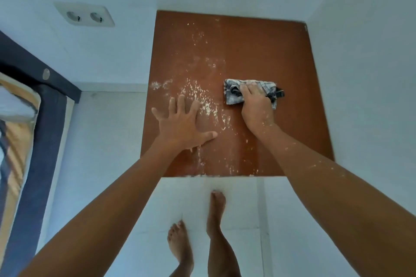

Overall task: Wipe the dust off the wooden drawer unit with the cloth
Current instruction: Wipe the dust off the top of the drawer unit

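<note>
The brown wooden top of the drawer unit (270, 51) fills the middle of the head view, seen from above. White dust is scattered over its left and centre, thickest near my left hand. My left hand (182, 123) lies flat on the wood with fingers spread, holding nothing. My right hand (255, 105) presses a folded grey patterned cloth (234, 94) onto the top, right of the dust patch. Dust specks cling to my right forearm.
White walls close the unit in at the back and right. A double wall socket (85, 16) sits on the left wall. A dark-framed bed (33, 141) stands at the far left. My bare feet (216, 207) stand on white floor tiles in front of the unit.
</note>
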